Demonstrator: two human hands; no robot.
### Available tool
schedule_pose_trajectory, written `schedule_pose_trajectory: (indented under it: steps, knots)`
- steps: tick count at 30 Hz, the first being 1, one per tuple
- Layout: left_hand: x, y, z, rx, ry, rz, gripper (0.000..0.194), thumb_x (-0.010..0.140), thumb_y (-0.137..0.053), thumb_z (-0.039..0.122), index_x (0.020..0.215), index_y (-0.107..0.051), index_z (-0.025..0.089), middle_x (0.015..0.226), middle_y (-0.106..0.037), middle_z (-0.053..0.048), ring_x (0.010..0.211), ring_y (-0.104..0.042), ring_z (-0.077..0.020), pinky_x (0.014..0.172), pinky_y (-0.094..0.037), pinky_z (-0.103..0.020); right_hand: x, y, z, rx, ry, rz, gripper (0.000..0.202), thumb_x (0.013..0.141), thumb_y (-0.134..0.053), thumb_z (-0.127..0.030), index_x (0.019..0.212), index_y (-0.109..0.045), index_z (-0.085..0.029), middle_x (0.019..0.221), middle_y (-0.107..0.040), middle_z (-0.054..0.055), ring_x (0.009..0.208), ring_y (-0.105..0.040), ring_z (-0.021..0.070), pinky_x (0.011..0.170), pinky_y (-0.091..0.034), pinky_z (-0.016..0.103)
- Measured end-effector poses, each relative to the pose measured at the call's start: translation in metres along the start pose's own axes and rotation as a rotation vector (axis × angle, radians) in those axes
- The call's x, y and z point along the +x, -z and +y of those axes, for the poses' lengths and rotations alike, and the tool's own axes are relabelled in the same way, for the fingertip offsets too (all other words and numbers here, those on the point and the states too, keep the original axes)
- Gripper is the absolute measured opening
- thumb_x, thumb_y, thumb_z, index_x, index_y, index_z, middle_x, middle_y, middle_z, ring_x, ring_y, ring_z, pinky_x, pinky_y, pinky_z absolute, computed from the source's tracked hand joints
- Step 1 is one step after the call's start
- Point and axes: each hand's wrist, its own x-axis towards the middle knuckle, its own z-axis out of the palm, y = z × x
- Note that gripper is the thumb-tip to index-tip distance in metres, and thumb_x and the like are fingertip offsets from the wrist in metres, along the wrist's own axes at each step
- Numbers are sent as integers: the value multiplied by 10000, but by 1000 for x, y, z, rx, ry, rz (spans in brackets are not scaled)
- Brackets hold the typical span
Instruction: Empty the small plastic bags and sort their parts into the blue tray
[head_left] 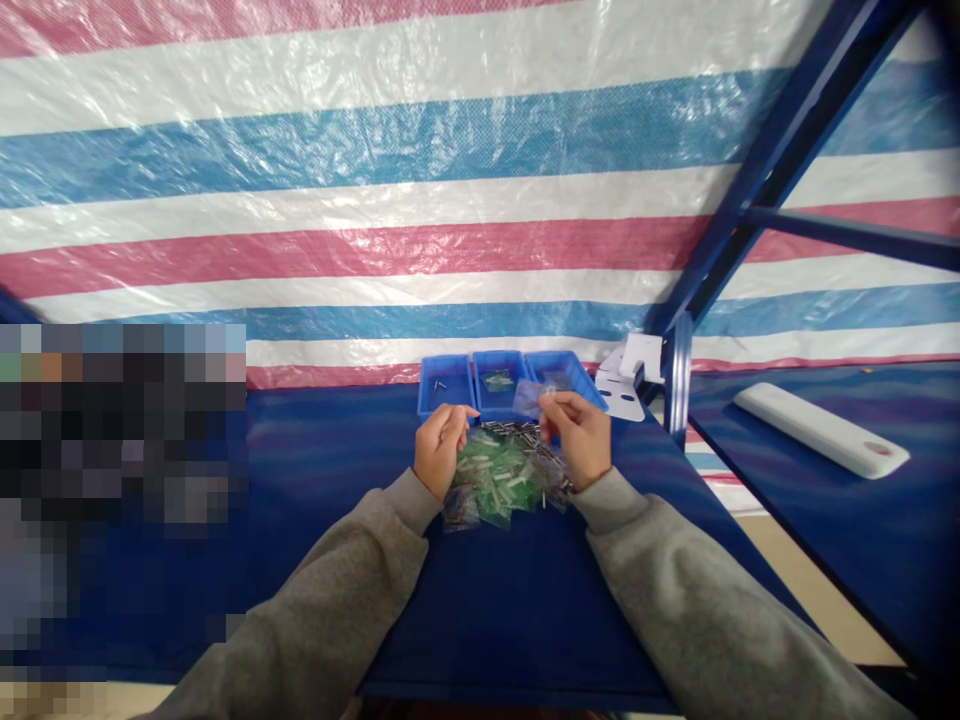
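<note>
Clear packet [528, 398] in right grip [576, 432], left grip [441, 445] loosely curled.

The light is moderate and quite even. On the striped sheet [420, 140] there are many small white glares, strongest in the upper part. The table [510, 620] looks darker, and the upper right corner falls into shadow. Large square blocks hide the left side. The small bags [499, 480] look soft; the sleeves [330, 590] stretch toward the lower corners.
</note>
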Motion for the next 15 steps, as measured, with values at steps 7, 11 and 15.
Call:
schedule_pose_trajectory:
  steps: [7,11,15]
  knots:
    - [1,1,-6,-20,29,10,300,871,-450,389,860,-621,143,630,-497,6,540,-468,-78,504,-377,-198,3,4,0,-105,73,71,635,739,-625,-385,1299,-380,-214,1062,-602,94,643,-632,156,554,-527,309]
    - [1,2,-6,-8,27,13,290,872,-453,376,863,-624,143,611,-502,6,539,-472,-81,513,-384,-202,-4,3,-3,-585,320,-72,198,786,-570,-312,927,-643,-194,804,-613,41,669,-586,158,588,-476,284]
    - [1,1,-8,-8,27,9,297,867,-458,383,857,-630,141,614,-513,2,533,-478,-81,507,-386,-203,-9,-1,6,-900,447,-342,147,805,-551,-255,890,-665,-219,805,-599,37,751,-569,163,686,-447,275]
